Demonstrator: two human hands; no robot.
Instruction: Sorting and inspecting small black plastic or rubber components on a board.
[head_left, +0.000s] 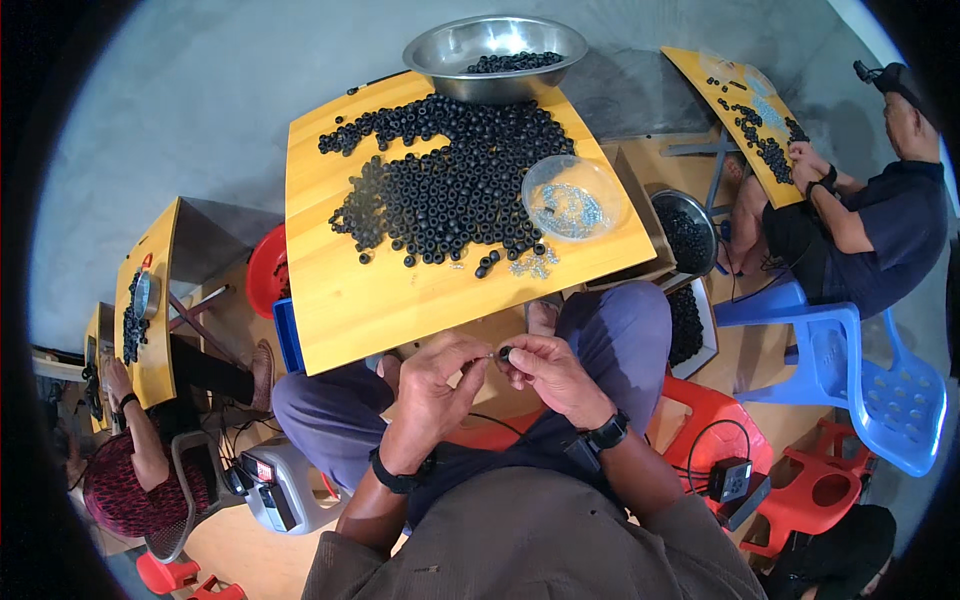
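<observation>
Over my lap, just off the table's near edge, my two hands work close together. My right hand (553,373) pinches a small black ring-shaped wheel (504,354) between thumb and fingers. Beside it, my left hand (440,377) is closed in a pinch, with a tiny shiny tip at its fingers, too small to name. A broad pile of the same black wheels (455,195) covers much of the yellow table (400,310). A clear round tub (535,180) of small silvery pieces sits at the table's right side, with loose silvery pieces (538,263) just in front of it.
A steel bowl (425,60) with more black wheels rests at the table's far edge. Right of the table stand another metal bowl (713,238) and a white box (707,345). A red basin (262,270) is at left. Co-workers (895,220) sit on both sides; a blue chair (850,350) stands right.
</observation>
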